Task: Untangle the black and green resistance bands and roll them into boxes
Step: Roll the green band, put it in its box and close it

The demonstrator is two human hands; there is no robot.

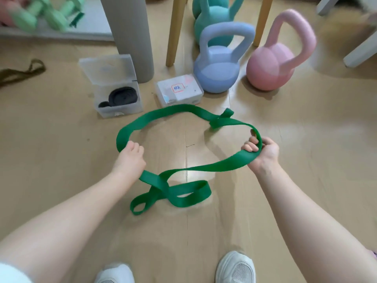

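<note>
Head cam is looking down at a light wooden floor [61, 160], and you've got the long flat green resistance band [163, 114] spread out in a big loop between your hands. Your left hand [132, 153] is closed in a fist around the band at about 9 o'clock on the loop. Your right hand [261, 150] sits at about 3 o'clock, fingers curled through the band with the strap wrapped over them — so both hands have a firm hold on it.

Band isn't sorted yet. At roughly 1 o'clock on the loop the strap folds over itself in a small twist, and at 6 o'clock, just ahead of your white sneakers [235, 266], the slack crosses over itself and lies in a couple of smaller loops on the floor.

Black resistance band [120, 97] is already coiled inside the clear plastic box with the hinged lid standing open [111, 84], at around 11 o'clock from the green loop. A second clear plastic box with a white label on its closed lid [179, 89] is at 12 o'clock, just beyond the far edge of the loop and right beside a lavender kettlebell [219, 64].

Further back there's a pink kettlebell [275, 62], a teal kettlebell [212, 19], a grey upright cylinder [130, 37] touching the open box's lid, and an olive strap [20, 72] off at 10 o'clock.
</note>
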